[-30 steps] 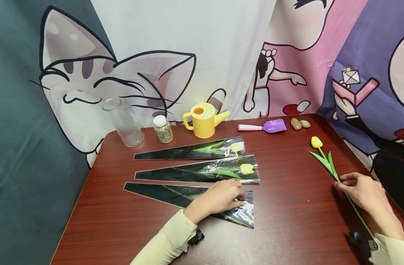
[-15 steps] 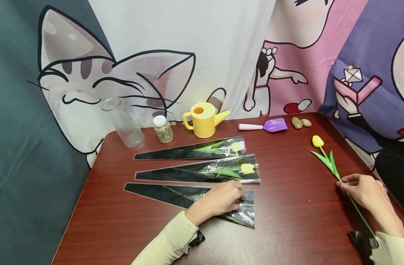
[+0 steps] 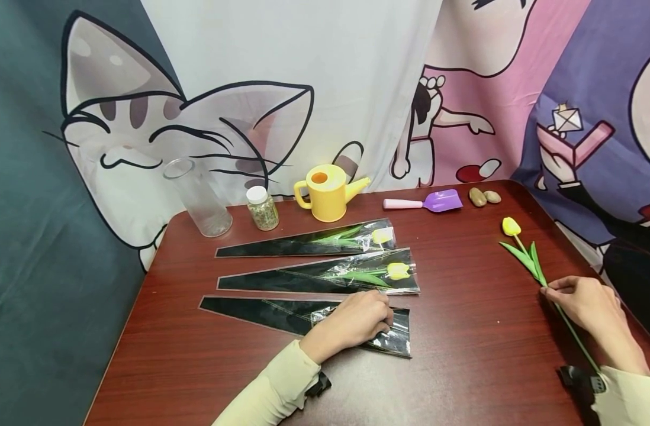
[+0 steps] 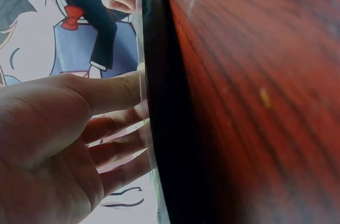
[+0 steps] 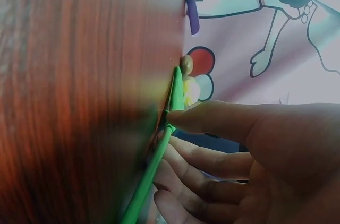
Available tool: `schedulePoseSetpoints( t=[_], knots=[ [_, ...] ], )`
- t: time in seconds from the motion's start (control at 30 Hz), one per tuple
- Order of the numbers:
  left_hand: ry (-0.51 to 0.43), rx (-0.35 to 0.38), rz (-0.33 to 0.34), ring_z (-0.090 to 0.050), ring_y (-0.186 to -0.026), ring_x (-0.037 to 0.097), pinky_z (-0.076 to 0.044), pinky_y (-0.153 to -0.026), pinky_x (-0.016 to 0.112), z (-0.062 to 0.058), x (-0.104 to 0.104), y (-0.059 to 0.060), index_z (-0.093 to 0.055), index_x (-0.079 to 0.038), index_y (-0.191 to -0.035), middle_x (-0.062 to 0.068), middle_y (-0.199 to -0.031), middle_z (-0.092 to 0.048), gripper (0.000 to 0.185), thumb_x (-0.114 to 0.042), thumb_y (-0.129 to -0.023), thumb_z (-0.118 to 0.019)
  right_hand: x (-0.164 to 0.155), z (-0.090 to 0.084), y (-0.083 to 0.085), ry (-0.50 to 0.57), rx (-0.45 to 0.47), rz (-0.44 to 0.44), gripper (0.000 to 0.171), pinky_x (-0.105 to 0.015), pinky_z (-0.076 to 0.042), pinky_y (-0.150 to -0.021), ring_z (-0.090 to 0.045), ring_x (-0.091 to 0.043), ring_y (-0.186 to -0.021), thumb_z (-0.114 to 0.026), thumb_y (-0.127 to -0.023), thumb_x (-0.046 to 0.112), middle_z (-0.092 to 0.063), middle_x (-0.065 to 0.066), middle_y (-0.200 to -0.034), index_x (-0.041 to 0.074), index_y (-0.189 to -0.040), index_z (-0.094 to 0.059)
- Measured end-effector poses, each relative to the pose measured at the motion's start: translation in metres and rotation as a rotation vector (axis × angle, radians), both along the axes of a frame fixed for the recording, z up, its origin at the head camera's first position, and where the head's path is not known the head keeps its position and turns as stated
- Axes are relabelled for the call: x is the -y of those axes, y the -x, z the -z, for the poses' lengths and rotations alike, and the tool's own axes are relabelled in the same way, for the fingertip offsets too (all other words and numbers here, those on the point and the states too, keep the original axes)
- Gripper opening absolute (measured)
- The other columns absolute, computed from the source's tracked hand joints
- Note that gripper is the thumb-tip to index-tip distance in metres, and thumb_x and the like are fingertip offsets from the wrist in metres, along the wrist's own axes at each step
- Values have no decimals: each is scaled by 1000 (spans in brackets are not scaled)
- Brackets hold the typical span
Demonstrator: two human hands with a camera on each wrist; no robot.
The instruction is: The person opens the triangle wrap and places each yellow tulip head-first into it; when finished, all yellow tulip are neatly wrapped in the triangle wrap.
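A clear vase stands left of a white-lidded jar. The nearest dark sleeve, 1 of 3, lies under the left hand, its thumb and fingers apart, tips touching the sleeve. At the table's right side, a yellow tulip is pinched by its stem between thumb and fingertips of the right hand.

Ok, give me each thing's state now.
Clear cylindrical vase: standing
White-lidded clear jar: closed
Yellow watering can: upright
Pink-handled purple shovel: lying flat
Two farther black plastic sleeves: yellow tulip inside each
Nearest black plastic sleeve: touched by left hand
Loose yellow tulip: pinched by right hand
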State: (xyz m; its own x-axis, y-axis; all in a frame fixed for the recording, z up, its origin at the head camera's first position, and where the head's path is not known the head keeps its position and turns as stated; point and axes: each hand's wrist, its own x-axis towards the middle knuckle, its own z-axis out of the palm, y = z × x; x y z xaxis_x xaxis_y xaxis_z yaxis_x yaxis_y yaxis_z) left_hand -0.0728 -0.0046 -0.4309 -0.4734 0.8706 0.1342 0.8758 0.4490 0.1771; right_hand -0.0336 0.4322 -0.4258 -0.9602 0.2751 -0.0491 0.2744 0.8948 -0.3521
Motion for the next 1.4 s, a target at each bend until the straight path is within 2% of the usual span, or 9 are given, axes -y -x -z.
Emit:
schedulePoseSetpoints(
  t=[0.2, 0.4, 0.5, 0.67, 0.87, 1.13, 1.4],
  knots=[
    [-18, -13, 3, -52, -70, 3, -44, -62, 21, 1, -1, 0, -69, -25, -74, -15, -76, -52, 16, -21, -90, -71, -1, 0, 1, 3, 15, 25, 32, -64, -34, -71, -46, -60, -96, -69, -90, 31, -65, -30, -99, -1, -91, -71],
    [-33, -8, -25, -51, -71, 0, -43, -63, 19, 0, -1, 0, -65, -27, -73, -17, -77, -52, 17, -25, -86, -75, -1, -1, 2, 7, 30, 40, 36, -62, -37, -66, -45, -59, -96, -68, -89, 36, -63, -31, -105, 0, -93, -72],
    [-36, -26, -35, -51, -69, 1, -43, -61, 20, -1, -1, 0, -63, -27, -73, -16, -76, -52, 18, -24, -87, -75, -1, -2, 3, 6, 23, 31, 35, -62, -37, -65, -46, -59, -95, -67, -90, 34, -63, -31, -103, 0, -93, -72],
    [-25, -55, -38, -56, -71, 5, -47, -63, 23, -1, -1, -1, -68, -25, -79, -13, -80, -57, 13, -22, -92, -68, -1, -2, 4, 8, 3, 13, 33, -59, -38, -64, -48, -58, -93, -67, -90, 32, -65, -29, -98, -1, -92, -72],
    [-25, -51, -37, -56, -72, 5, -47, -64, 23, -1, -3, -2, -67, -25, -79, -13, -81, -57, 14, -22, -93, -67, -3, 0, 3, 14, -13, 6, 32, -57, -36, -65, -47, -59, -91, -68, -89, 30, -65, -29, -98, -2, -93, -72],
    [-26, -47, -40, -52, -69, 4, -45, -62, 23, 0, -2, -2, -66, -25, -77, -13, -79, -54, 15, -22, -92, -68, -4, 0, 3, -6, -50, -15, 27, -47, -37, -58, -55, -51, -79, -71, -86, 27, -68, -18, -77, 0, -82, -73],
    [-35, -48, -38, -52, -71, 4, -44, -63, 22, -1, -2, -1, -62, -26, -74, -14, -78, -52, 18, -22, -89, -71, -4, -1, 2, -9, -59, -7, 29, -46, -37, -55, -56, -52, -76, -73, -84, 30, -67, -25, -83, 1, -82, -75]
  ],
)
